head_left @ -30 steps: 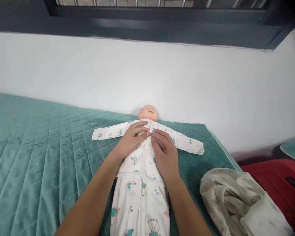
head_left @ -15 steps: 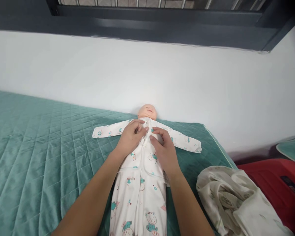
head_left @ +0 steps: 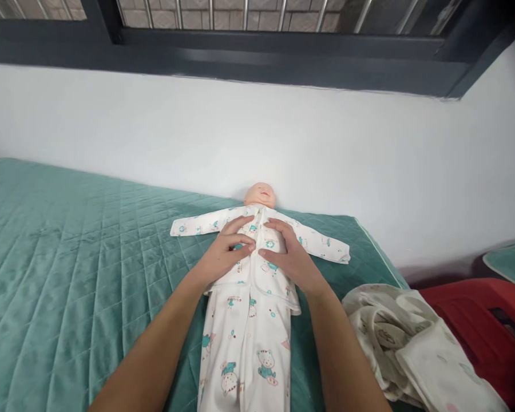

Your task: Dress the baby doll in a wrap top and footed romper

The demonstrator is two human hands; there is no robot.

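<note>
A baby doll (head_left: 260,195) lies on its back, its head against the wall. It wears a white patterned top (head_left: 274,286) with both sleeves spread out, and white patterned trousers (head_left: 266,343). On the left half of the chest rests my left hand (head_left: 229,249), thumb and fingers apart, with the thumb tip at the front opening. My right hand (head_left: 289,254) lies on the other half, its thumb and index finger spread along the same opening. Neither hand visibly grips the cloth; some fingertips are hidden.
A green quilted cover (head_left: 68,274) lies under the doll. A crumpled white patterned cloth (head_left: 433,355) and a red object (head_left: 476,320) are at the right. Behind stand a white wall (head_left: 240,126) and a dark window frame (head_left: 283,57).
Both thumbs have moved down the front opening, and the fingers of both hands have spread wider. More of the top's chest shows, and the view has tilted up slightly.
</note>
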